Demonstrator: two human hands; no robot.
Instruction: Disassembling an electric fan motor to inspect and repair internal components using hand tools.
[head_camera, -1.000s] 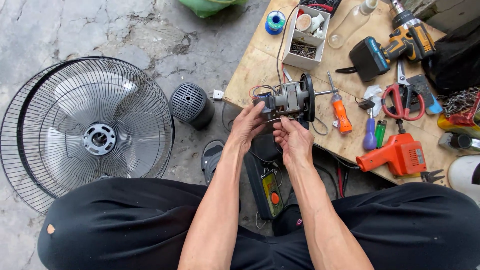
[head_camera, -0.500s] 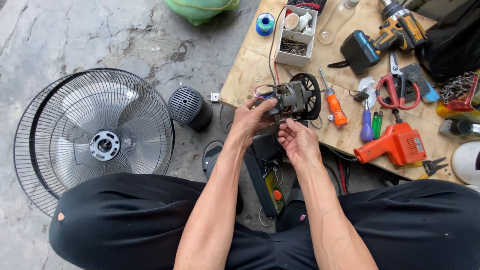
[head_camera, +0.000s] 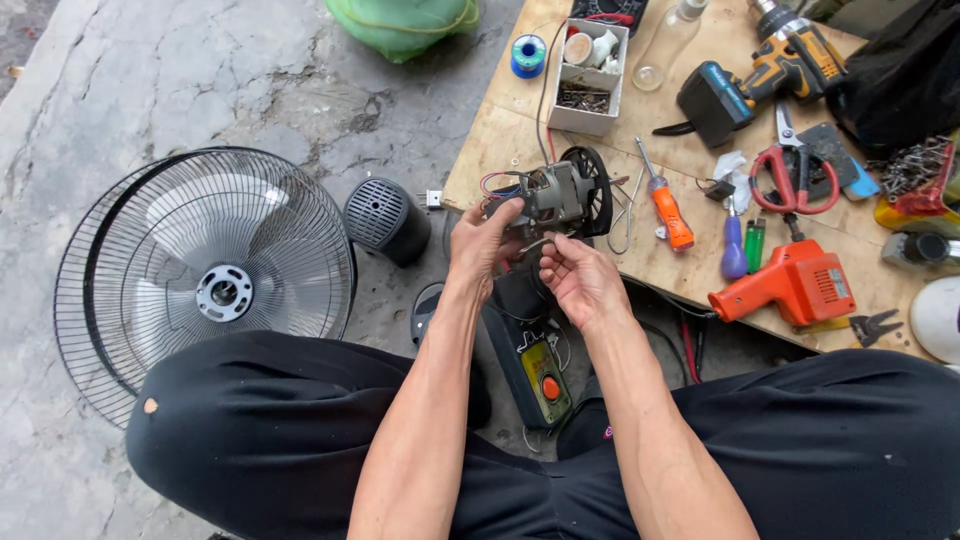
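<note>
1. Fan motor (head_camera: 562, 196): a grey metal core with copper windings and a black round end frame, resting at the near edge of the plywood board (head_camera: 620, 275), touching or just above it. Coloured wires trail from its left end.
2. Left hand (head_camera: 482, 240): closed round the motor's left end, with the thumb and fingers curled on the housing to steady it.
3. Right hand (head_camera: 580, 280): partly closed just below the motor, the fingertips pinching what looks like a thin metal strip or wire lead; the piece is too small to tell for certain.
4. Step in hand, as judged: fine work on the stripped motor, at its underside or wiring, one hand bracing while the other handles the small part.
5. Next move, as judged: calls for a firm brace from the left hand and a small, exact fingertip movement from the right, with the loose leads kept out of the way.
6. Orientation: the motor's long axis, its shaft line, lies roughly level and runs left to right along the board's edge; the black end frame faces right, towards the orange-handled screwdriver (head_camera: 668, 212), and the wired end faces left.
7. Nearby: a fan grille with blades (head_camera: 205, 275) and a black motor cover (head_camera: 385, 218) on the concrete floor; a multimeter (head_camera: 535, 365) between the person's knees.
</note>
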